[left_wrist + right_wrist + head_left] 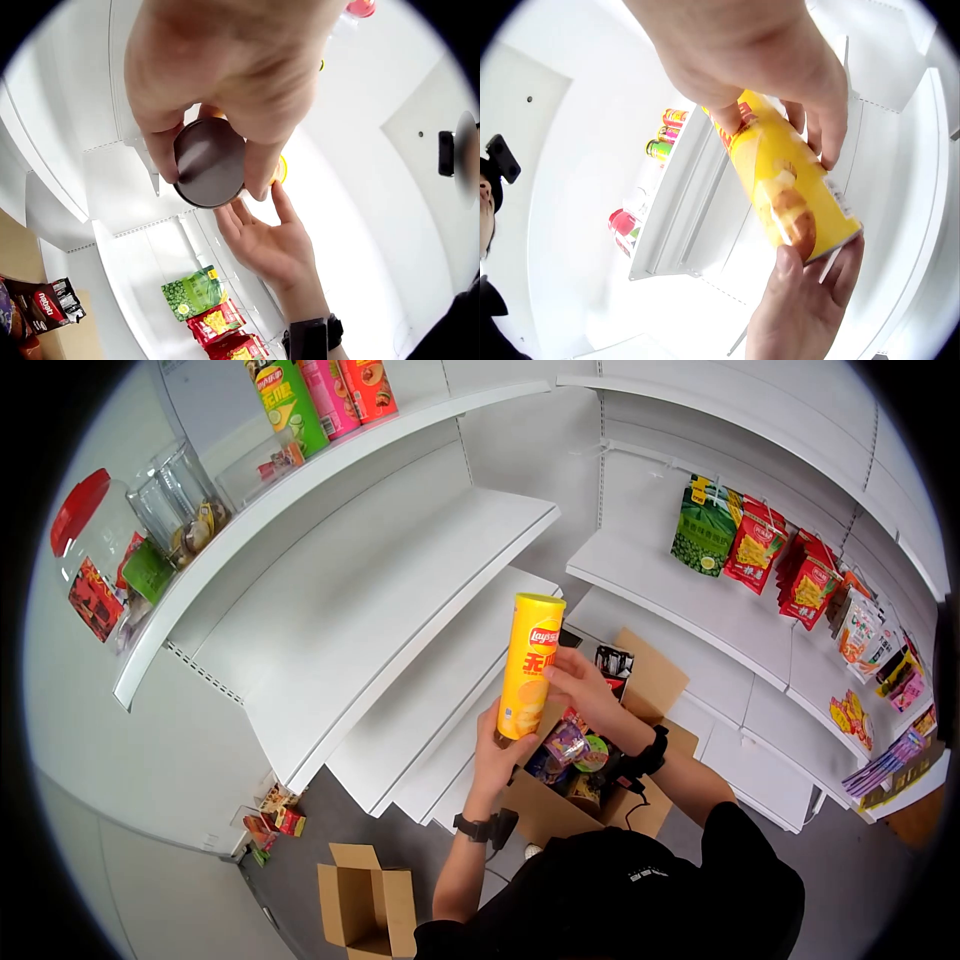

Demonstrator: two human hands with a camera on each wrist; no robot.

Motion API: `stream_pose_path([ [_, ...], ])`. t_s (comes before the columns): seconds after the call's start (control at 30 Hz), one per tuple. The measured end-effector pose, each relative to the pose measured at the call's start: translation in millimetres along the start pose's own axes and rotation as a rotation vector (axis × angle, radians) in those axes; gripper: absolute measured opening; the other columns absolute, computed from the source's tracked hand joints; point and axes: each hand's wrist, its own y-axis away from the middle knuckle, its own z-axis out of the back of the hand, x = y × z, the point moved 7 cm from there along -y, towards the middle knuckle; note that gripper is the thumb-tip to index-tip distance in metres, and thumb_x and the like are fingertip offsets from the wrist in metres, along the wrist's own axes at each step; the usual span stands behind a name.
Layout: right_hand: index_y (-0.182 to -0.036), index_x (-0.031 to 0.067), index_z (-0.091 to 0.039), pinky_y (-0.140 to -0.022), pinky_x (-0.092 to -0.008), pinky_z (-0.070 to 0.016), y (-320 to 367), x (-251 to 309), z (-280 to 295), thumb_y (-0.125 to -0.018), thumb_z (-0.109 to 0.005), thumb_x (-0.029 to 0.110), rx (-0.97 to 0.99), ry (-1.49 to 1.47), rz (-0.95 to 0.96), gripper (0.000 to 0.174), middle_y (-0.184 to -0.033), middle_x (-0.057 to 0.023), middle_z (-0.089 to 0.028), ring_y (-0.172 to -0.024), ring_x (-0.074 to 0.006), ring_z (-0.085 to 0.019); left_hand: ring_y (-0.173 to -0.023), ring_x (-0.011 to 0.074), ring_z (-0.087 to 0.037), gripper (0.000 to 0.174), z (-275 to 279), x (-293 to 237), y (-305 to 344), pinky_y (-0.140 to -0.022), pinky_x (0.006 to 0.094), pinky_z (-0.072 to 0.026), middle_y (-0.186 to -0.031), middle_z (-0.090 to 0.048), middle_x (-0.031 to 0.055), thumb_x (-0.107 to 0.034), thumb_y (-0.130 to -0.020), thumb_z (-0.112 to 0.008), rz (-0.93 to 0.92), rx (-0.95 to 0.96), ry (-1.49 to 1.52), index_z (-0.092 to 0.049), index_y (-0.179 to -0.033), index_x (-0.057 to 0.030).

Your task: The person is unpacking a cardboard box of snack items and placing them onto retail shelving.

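A yellow Lay's potato chip canister (528, 670) stands nearly upright in both hands, in front of the shelves. The left hand (490, 755) grips its bottom end; in the left wrist view, thumb and fingers circle the grey base (211, 162). Higher up, the right hand (590, 695) holds the canister's side. The right wrist view shows the right thumb (727, 116) on the printed front and the other fingers round the opposite side, with the left hand (802, 300) below at the base.
Green, pink and red canisters (325, 395) stand on the upper left shelf beside a red-lidded jar (95, 560). White shelves (370, 610) surround the hands. Snack bags (757, 545) hang at right. Below are a carton (545, 810) of snacks and another open carton (350, 905).
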Motion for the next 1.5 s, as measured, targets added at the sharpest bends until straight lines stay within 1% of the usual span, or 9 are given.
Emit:
stream_pose_path([
  [0.1, -0.130, 0.0008, -0.039, -0.093, -0.0339, -0.0481, -2, -4, -8, -0.089, -0.063, 0.016, 0.033, 0.091, 0.077, 0.049, -0.123, -0.0136, -0.053, -0.109, -0.0200, -0.057, -0.122, 0.0262, -0.043, 0.078, -5, -12, -8, -0.103, 0.0368, -0.0381, -0.126, -0.039, 0.0122, -0.005, -0.071, -0.078, -0.037, -0.084, -0.070, -0.038, -0.138, -0.0040],
  [0.33, -0.129, 0.0004, -0.041, -0.099, -0.0325, -0.0416, -5, 6, -17, -0.089, -0.063, 0.012, 0.022, 0.298, 0.142, 0.048, -0.124, -0.0102, -0.053, -0.116, -0.0182, -0.051, -0.117, 0.0325, -0.043, 0.081, -13, -45, -24, -0.099, 0.0398, -0.0406, -0.124, -0.038, 0.0160, -0.008, -0.067, -0.080, -0.179, -0.199, -0.350, -0.038, -0.136, -0.0037],
  [0.43, -0.131, 0.0006, -0.038, -0.100, -0.0323, -0.0408, -6, 19, -27, -0.087, -0.065, 0.009, 0.033, 0.281, 0.204, 0.052, -0.125, -0.0105, -0.053, -0.118, -0.0184, -0.051, -0.116, 0.0277, -0.046, 0.082, -22, -62, -24, -0.095, 0.0367, -0.0465, -0.126, -0.035, 0.0142, -0.004, -0.069, -0.080, -0.227, -0.280, -0.532, -0.034, -0.137, -0.0018],
  [0.57, -0.132, 0.0003, -0.036, -0.100, -0.0330, -0.0408, -18, 19, -23, -0.086, -0.065, 0.008, 0.060, 0.278, 0.215, 0.055, -0.126, -0.0110, -0.052, -0.118, -0.0185, -0.050, -0.117, 0.0279, -0.046, 0.083, -26, -61, -29, -0.092, 0.0367, -0.0484, -0.125, -0.035, 0.0138, -0.004, -0.068, -0.081, -0.209, -0.305, -0.532, -0.035, -0.137, -0.0033],
  [0.77, -0.132, 0.0005, -0.035, -0.099, -0.0331, -0.0417, -39, 34, -7, -0.087, -0.063, 0.006, 0.107, 0.189, 0.144, 0.053, -0.123, -0.0105, -0.056, -0.115, -0.0182, -0.054, -0.113, 0.0240, -0.049, 0.081, -26, -67, -33, -0.089, 0.0346, -0.0499, -0.124, -0.039, 0.0111, -0.003, -0.071, -0.079, -0.221, -0.210, -0.399, -0.035, -0.139, -0.0051],
  [0.97, -0.133, 0.0021, -0.036, -0.098, -0.0334, -0.0428, -59, 87, 5, -0.087, -0.063, 0.006, 0.119, 0.197, 0.301, 0.054, -0.122, -0.0094, -0.057, -0.113, -0.0183, -0.055, -0.099, 0.0167, -0.054, 0.076, -12, -63, -25, -0.083, 0.0295, -0.0502, -0.119, -0.044, 0.0077, 0.001, -0.074, -0.076, -0.171, -0.213, -0.190, -0.037, -0.138, -0.0054],
  [1.17, -0.128, -0.0003, -0.041, -0.099, -0.0325, -0.0419, -74, 169, -13, -0.083, -0.066, 0.004, 0.120, 0.283, 0.473, 0.051, -0.119, -0.0109, -0.057, -0.112, -0.0190, -0.055, -0.096, 0.0153, -0.055, 0.068, -4, -65, -18, -0.082, 0.0282, -0.0503, -0.117, -0.045, 0.0076, 0.006, -0.077, -0.069, -0.086, -0.183, 0.065, -0.039, -0.137, -0.0041],
  [1.27, -0.128, -0.0007, -0.041, -0.097, -0.0316, -0.0430, -96, 212, -27, -0.082, -0.068, 0.005, 0.132, 0.335, 0.589, 0.053, -0.119, -0.0108, -0.057, -0.111, -0.0185, -0.056, -0.095, 0.0145, -0.055, 0.065, 3, -72, -16, -0.083, 0.0287, -0.0485, -0.117, -0.045, 0.0079, -0.002, -0.079, -0.071, -0.085, -0.199, 0.125, -0.040, -0.136, -0.0026],
  [1.5, -0.124, -0.0023, -0.047, -0.091, -0.0300, -0.0464, -139, 308, -75, -0.082, -0.071, 0.015, 0.111, 0.532, 0.773, 0.052, -0.114, -0.0115, -0.060, -0.105, -0.0183, -0.059, -0.095, 0.0139, -0.055, 0.053, 16, -70, -5, -0.082, 0.0286, -0.0486, -0.115, -0.047, 0.0080, -0.003, -0.085, -0.064, -0.054, -0.268, 0.124, -0.042, -0.134, -0.0010],
])
